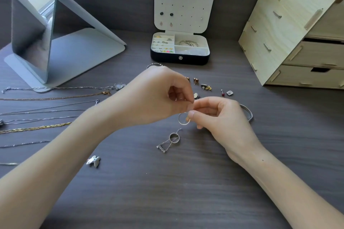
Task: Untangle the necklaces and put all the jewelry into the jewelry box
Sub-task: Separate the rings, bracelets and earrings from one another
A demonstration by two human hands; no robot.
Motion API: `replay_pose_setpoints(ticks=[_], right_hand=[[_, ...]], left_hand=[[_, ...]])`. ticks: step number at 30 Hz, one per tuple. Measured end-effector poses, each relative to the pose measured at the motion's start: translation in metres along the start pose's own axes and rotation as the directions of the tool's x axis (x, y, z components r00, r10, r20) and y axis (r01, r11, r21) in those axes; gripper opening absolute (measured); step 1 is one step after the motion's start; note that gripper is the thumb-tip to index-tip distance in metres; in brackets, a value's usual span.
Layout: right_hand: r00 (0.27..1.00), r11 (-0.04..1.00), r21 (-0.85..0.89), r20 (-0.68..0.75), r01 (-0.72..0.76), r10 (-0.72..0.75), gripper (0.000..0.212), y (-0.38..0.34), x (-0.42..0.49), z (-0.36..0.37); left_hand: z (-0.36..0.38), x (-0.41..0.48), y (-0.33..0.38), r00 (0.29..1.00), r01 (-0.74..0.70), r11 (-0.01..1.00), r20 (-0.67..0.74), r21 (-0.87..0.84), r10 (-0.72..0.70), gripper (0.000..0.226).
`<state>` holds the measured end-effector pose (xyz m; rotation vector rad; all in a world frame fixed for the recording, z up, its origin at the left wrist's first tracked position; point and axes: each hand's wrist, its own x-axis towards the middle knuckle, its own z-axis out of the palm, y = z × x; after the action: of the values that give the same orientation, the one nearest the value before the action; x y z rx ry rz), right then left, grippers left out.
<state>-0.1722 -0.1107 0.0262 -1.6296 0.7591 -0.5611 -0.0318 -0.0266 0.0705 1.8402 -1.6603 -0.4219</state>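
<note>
Head view | left hand (160, 91) and right hand (220, 117) both pinch silver ring (184, 119), well in front of jewelry box (167, 60) | risk: hard pull could tighten knot in thin chain (179, 130)

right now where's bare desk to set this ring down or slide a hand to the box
Bare desk nearest you, below the ring pendant; also right of the bangle, before the wooden drawers. Crowded: necklaces on the left, earrings in front of the jewelry box. Reach the box past the earrings' right end.
</note>
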Motion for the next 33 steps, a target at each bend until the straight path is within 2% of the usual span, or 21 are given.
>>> replay_pose_setpoints(ticks=[6,8,10,12,14,17,19,21,27,30,33], right_hand=[[1.0,0.999,-0.038,-0.004,0.006,-0.006,0.018,0.0,0.0,-0.001],[0.998,0.981,-0.182,-0.007,0.063,-0.065,0.02,0.004,0.001,-0.001],[0.99,0.92,-0.371,-0.017,0.125,-0.142,0.022,0.01,0.002,0.0],[0.983,0.884,-0.441,-0.017,0.157,-0.183,0.022,0.014,0.002,0.001],[0.985,0.913,-0.378,-0.014,0.154,-0.172,0.025,0.012,0.003,0.001],[0.997,0.993,-0.106,-0.045,0.051,-0.056,0.022,0.004,0.003,-0.001],[0.999,0.998,0.06,-0.045,-0.021,0.023,0.016,-0.002,0.004,-0.004],[0.998,0.988,0.144,-0.017,-0.06,0.063,0.014,-0.005,0.006,-0.007],[0.995,0.975,0.199,0.031,-0.095,0.09,0.014,-0.006,0.009,-0.005],[0.998,0.993,0.104,0.008,-0.059,0.058,0.024,-0.005,0.008,-0.007],[0.981,0.995,0.091,0.194,-0.03,0.012,0.047,-0.006,0.003,-0.005]], left_hand=[[-0.006,0.018,0.009,0.992,0.048,0.998,0.117,0.036,-0.051,0.02],[-0.005,0.024,0.01,0.991,0.049,0.995,0.121,0.085,-0.059,0.019],[-0.004,0.027,0.011,0.989,0.052,0.99,0.133,0.134,-0.07,0.016],[-0.004,0.028,0.012,0.986,0.05,0.986,0.147,0.161,-0.074,0.013],[-0.003,0.028,0.012,0.985,0.048,0.983,0.155,0.176,-0.076,0.014],[0.0,0.025,0.01,0.98,0.069,0.977,0.17,0.204,-0.105,0.015],[0.003,0.021,0.008,0.978,0.076,0.971,0.175,0.227,-0.117,0.016],[0.006,0.019,0.006,0.978,0.065,0.958,0.173,0.279,-0.116,0.025],[0.008,0.019,0.008,0.987,0.035,0.916,0.129,0.4,-0.093,0.027],[0.005,0.019,0.007,0.987,0.058,0.925,0.115,0.376,-0.108,0.024],[-0.001,0.018,0.008,0.987,0.101,0.949,0.089,0.3,-0.133,0.024]])
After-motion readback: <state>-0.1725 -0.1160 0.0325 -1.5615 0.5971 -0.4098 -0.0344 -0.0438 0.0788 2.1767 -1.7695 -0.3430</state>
